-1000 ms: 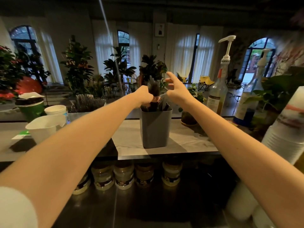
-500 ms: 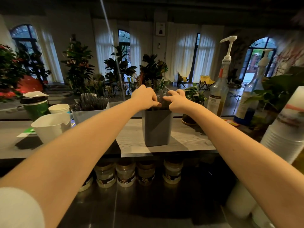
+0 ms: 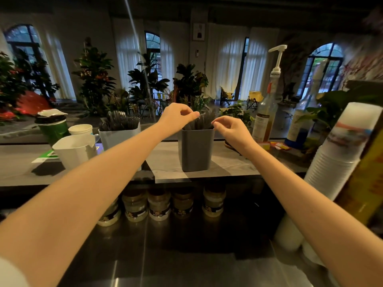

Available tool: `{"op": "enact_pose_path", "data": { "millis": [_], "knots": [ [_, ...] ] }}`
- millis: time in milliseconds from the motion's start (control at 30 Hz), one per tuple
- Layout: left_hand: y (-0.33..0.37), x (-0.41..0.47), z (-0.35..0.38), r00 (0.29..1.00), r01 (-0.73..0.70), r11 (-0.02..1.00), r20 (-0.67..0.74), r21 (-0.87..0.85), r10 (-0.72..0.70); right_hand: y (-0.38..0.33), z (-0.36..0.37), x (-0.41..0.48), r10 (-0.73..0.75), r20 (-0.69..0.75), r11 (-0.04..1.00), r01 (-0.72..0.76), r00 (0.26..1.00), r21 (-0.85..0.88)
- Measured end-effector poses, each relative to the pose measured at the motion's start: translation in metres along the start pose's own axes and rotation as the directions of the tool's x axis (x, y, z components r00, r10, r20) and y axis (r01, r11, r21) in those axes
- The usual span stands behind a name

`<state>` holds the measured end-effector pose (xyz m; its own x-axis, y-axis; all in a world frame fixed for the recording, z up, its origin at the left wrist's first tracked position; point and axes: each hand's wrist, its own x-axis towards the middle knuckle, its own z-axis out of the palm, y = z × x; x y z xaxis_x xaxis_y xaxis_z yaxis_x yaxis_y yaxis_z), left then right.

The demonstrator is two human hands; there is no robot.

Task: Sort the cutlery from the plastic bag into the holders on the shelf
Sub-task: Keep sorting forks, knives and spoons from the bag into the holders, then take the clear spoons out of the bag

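HEAD VIEW: A single wide-angle camera worn on the person's head looks forward and slightly down across a steel counter [image 3: 186, 262] to a shelf [image 3: 232, 165] close in front, within reach of both arms. The left hand [image 3: 178, 119] and right hand [image 3: 230, 130] come in from the lower corners and meet over a dark holder [image 3: 195, 150] near frame centre. Beyond the shelf, the view takes in a room of potted plants [image 3: 94, 79] and arched windows [image 3: 323, 67].

Dim room, arched curtained windows [image 3: 152, 65]
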<state>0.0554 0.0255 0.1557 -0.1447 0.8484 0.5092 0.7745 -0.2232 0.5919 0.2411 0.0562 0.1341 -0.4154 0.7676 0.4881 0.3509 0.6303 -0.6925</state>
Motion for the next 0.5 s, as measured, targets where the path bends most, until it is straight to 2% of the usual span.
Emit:
{"op": "enact_pose_path", "data": {
  "millis": [133, 233, 367, 500],
  "knots": [
    [0.009, -0.048, 0.002, 0.998, 0.052, 0.987, 0.047, -0.153, -0.045, -0.009, 0.009, -0.044, 0.092, 0.015, 0.984, -0.093, 0.996, 0.152],
    [0.014, -0.098, 0.01, 0.985, 0.148, 0.962, 0.12, -0.228, -0.123, -0.014, 0.018, -0.089, 0.19, 0.041, 0.95, -0.194, 0.981, 0.247],
    [0.0, -0.176, 0.033, 0.892, 0.323, 0.935, 0.376, -0.143, -0.251, 0.004, 0.046, -0.175, 0.294, 0.118, 0.898, -0.317, 0.948, 0.306],
    [-0.018, -0.262, 0.064, 0.802, 0.469, 0.868, 0.491, -0.164, -0.34, 0.039, 0.08, -0.264, 0.424, 0.239, 0.814, -0.483, 0.874, 0.321]
  ]
}}
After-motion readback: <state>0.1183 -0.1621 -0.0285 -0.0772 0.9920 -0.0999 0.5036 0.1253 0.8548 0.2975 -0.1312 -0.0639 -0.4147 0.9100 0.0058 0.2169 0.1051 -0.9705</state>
